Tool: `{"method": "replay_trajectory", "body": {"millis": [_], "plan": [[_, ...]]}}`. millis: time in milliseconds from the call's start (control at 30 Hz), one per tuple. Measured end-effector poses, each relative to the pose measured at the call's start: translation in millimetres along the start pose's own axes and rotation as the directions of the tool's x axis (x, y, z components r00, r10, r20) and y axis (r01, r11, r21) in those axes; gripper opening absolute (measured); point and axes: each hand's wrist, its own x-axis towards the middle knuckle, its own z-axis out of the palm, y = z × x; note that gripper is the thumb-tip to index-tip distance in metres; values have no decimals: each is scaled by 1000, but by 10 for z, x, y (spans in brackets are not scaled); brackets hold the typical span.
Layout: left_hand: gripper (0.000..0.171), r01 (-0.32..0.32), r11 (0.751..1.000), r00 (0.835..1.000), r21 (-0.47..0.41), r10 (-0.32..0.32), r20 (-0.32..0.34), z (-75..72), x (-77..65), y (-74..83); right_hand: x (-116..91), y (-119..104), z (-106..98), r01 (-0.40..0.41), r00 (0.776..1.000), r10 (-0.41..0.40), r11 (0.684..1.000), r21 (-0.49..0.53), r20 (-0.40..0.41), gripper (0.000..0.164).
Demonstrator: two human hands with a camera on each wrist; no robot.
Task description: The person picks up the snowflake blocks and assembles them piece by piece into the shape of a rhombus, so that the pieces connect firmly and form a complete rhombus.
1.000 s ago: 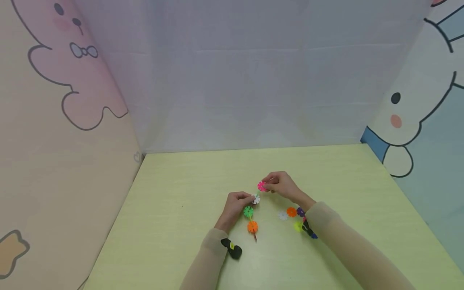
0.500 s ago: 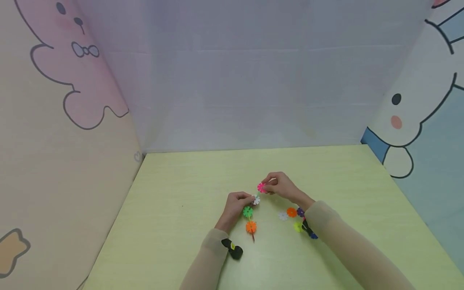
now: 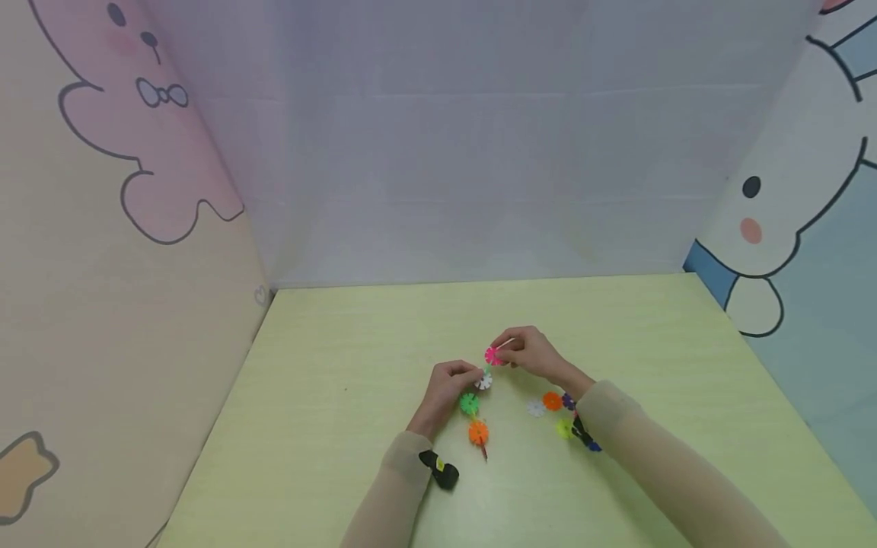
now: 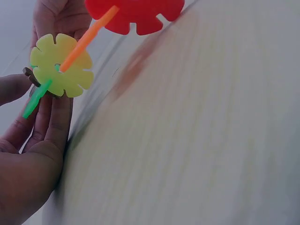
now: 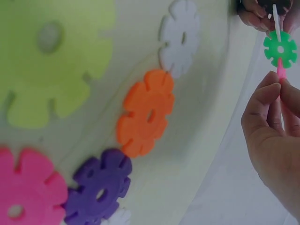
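Note:
Both hands hold a chain of slotted plastic snowflake discs above the table. My left hand pinches its upper middle beside a white disc; a dark disc sits there in the right wrist view. A green disc and an orange disc hang below, ending in a red disc. A yellow disc links green and orange. My right hand pinches a pink disc at the top. Another green disc, below the pink one, appears slotted into it; fingers partly cover the pink disc.
Loose discs lie on the table near the right forearm: white, orange, purple, yellow-green and others partly hidden by the sleeve. A cloth screen stands behind, with walls either side.
The right hand and pink disc have shifted slightly down and left. The chain's lower end swung slightly left, then back right. Both hands keep their hold.

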Motion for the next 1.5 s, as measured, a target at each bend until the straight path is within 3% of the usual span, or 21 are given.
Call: {"method": "replay_trajectory", "body": {"millis": [133,300,700,867,1033,1300,1500], "plan": [[19,-15,999,1000,36,15,-12,-2,14,-2,8,-4,11,15,1000,-15,1000,11,24,17],[24,24,998,999,64,-21,-38,13,-2,74,23,-19,30,27,998,-26,1000,-6,58,16],[24,38,999,999,29,-37,-39,23,41,35,32,-64,119,5,997,-2,999,-39,75,17],[21,49,998,998,44,-47,-31,24,-15,144,28,-76,97,12,997,-6,997,-82,76,20],[21,48,998,999,43,-47,-26,53,-132,331,-10,-62,-14,24,999,-17,989,-146,48,23],[21,23,998,999,60,-21,-26,55,-161,353,-170,89,-359,0,999,-10,949,-316,-31,22],[20,35,998,999,58,-34,-28,51,-181,359,-336,217,-591,-7,999,-8,918,-397,-36,20]]}}
